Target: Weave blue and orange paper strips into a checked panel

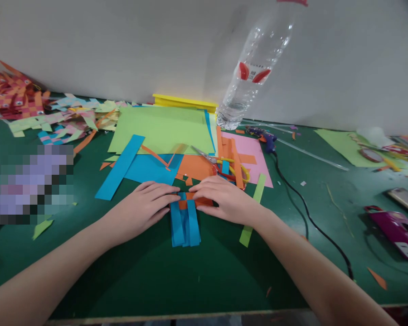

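A small weave of blue paper strips (185, 224) crossed by an orange strip (193, 201) lies on the green table (177, 271). My left hand (143, 206) lies flat, fingers stretched out, fingertips pressing the weave's upper left edge. My right hand (224, 199) rests palm down on the orange strip at the weave's upper right, fingers together and extended. A light green strip (253, 210) runs under my right wrist.
Behind the hands lie green paper sheets (163, 129), a loose blue strip (120, 167), orange and pink paper, and scissors (221, 163). A plastic bottle (253, 68) stands at the back. A glue gun (263, 136) with black cord (309, 217), a phone (406, 199) and woven paper pieces (27, 106) surround.
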Demonstrator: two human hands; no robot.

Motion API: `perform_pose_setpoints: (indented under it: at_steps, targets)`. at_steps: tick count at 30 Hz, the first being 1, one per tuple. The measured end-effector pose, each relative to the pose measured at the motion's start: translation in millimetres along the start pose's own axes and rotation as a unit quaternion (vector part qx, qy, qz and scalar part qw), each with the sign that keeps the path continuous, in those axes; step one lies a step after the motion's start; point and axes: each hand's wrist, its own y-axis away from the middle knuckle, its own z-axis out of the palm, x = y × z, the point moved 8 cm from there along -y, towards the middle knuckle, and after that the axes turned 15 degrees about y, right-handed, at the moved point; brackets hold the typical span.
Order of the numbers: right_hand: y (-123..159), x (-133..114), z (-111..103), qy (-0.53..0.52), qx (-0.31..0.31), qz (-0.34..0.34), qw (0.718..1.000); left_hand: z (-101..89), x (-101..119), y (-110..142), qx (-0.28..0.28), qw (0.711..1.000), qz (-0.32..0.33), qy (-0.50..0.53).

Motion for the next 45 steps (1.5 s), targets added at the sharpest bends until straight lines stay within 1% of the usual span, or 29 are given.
perform_pose_setpoints:
  at_steps: [7,10,13,20,25,28,32,35,38,41,45]
  targets:
    - [-1.8,2.3,-1.7,0.018,0.003,0.020,1.000,-2.1,3.0,-1.5,-0.005,1.000,-0.005,-0.005]
    - [-2.0,4.3,-2.5,0.022,0.010,0.032,0.999,-5.4,4.7,-1.7,0.004,1.000,0.004,-0.001]
    - [-1.9,4.4,-2.3,0.020,0.012,0.033,0.999,-8.1,5.4,-1.5,0.013,1.000,0.008,-0.002]
    - [-2.3,3.0,-1.2,0.019,-0.001,0.030,0.999,-5.9,8.4,-1.3,0.000,1.000,0.005,-0.011]
    - [-2.1,3.0,-0.6,0.025,0.004,0.027,0.999,-8.1,10.1,-2.0,0.011,1.000,0.011,-0.016]
    - [-1.5,2.7,-3.4,0.026,0.023,0.032,0.999,-11.4,4.5,-2.7,0.030,0.999,-0.008,-0.016]
    - [-0.7,-1.2,-8.4,0.025,0.052,0.028,0.998,-16.7,-12.4,-2.2,0.067,0.995,-0.071,-0.027]
    - [-1.2,-5.5,-7.3,0.026,0.053,0.013,0.998,-21.8,-23.8,-1.5,0.098,0.989,-0.105,-0.046]
    - [-2.2,-7.0,-5.1,0.025,0.054,0.006,0.998,-25.6,-33.0,-2.0,0.115,0.983,-0.124,-0.070]
    - [-2.9,-8.0,-3.8,0.024,0.058,0.000,0.998,-24.4,-40.7,-3.5,0.112,0.981,-0.139,-0.081]
    - [-3.3,-9.1,-2.8,0.029,0.055,-0.004,0.998,-13.5,-45.1,-6.5,0.067,0.984,-0.140,-0.093]
